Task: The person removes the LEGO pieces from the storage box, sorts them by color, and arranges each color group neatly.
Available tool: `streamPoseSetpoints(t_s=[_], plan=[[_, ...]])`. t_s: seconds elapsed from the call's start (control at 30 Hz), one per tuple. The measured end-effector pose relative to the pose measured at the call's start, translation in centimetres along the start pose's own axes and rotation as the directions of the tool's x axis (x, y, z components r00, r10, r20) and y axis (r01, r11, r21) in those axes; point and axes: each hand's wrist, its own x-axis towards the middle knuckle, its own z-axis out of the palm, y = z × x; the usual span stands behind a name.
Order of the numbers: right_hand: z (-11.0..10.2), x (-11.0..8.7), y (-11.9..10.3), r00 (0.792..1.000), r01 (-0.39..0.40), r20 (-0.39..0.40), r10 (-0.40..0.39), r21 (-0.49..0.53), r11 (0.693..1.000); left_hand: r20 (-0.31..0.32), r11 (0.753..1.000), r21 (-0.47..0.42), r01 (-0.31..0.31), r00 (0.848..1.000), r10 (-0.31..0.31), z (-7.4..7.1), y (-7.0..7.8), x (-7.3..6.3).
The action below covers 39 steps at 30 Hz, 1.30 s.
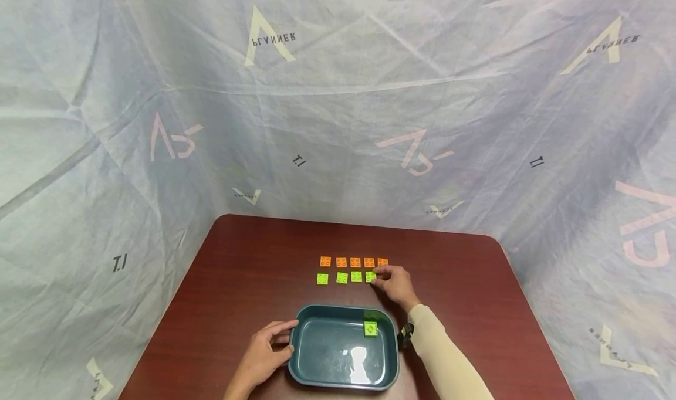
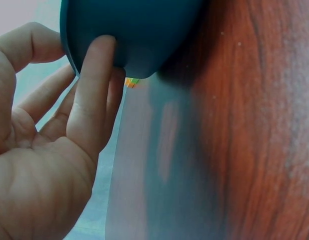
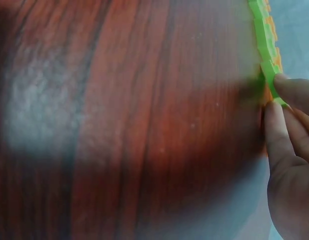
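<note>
My left hand grips the left end of a dark teal tray, fingers against its outer wall in the left wrist view. A green building brick lies in the tray's back right part. Beyond the tray, my right hand pinches the rightmost green brick of a row between thumb and fingers. The right wrist view has this green brick between the fingertips and thumb, partly covered by them. Whether it touches the table cannot be told.
Other green bricks stand in line left of the right hand. Behind them runs a row of several orange bricks. All sit on a reddish-brown table, with grey printed sheets hanging around its back and sides.
</note>
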Motion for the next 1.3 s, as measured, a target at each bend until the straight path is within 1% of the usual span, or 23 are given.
streamPoseSetpoints(t_s=[0.2, 0.4, 0.5, 0.73, 0.93, 1.03, 1.17, 1.3], plan=[[0.2, 0.3, 0.2, 1.0, 0.004, -0.006, -0.004, -0.012, 1.0, -0.022, 0.999, 0.03, -0.016, 1.0, 0.016, 0.2, 0.1, 0.0], [0.1, 0.6, 0.5, 0.999, -0.032, -0.004, 0.032, -0.01, 0.999, -0.031, 1.0, 0.006, -0.015, 0.999, 0.015, 0.3, 0.3, 0.1], [0.1, 0.7, 0.5, 1.0, -0.029, -0.003, 0.029, -0.009, 1.0, -0.027, 1.0, -0.007, -0.01, 1.0, 0.01, 0.3, 0.3, 0.1], [0.1, 0.6, 0.8, 1.0, -0.01, 0.0, 0.01, -0.014, 1.0, -0.04, 0.999, -0.039, 0.008, 0.999, -0.009, 0.4, 0.6, 0.0], [-0.3, 0.6, 0.7, 1.0, -0.005, 0.004, 0.005, 0.036, 0.999, -0.035, 0.996, -0.087, 0.017, 0.999, -0.021, 0.5, 0.6, 0.0], [-0.6, 0.5, 0.8, 1.0, -0.014, 0.005, 0.014, 0.054, 0.998, -0.035, 0.996, -0.088, 0.02, 0.999, -0.024, 0.5, 0.5, 0.0], [-1.3, 0.0, 0.7, 1.0, -0.024, -0.019, 0.025, 0.066, 0.998, -0.027, 0.998, -0.067, 0.016, 0.999, -0.018, 0.5, 0.4, 0.0], [-2.4, -1.0, -0.5, 0.997, -0.047, -0.063, 0.052, 0.079, 0.996, -0.034, 0.999, -0.04, 0.004, 0.999, -0.006, 0.5, 0.4, -0.2]])
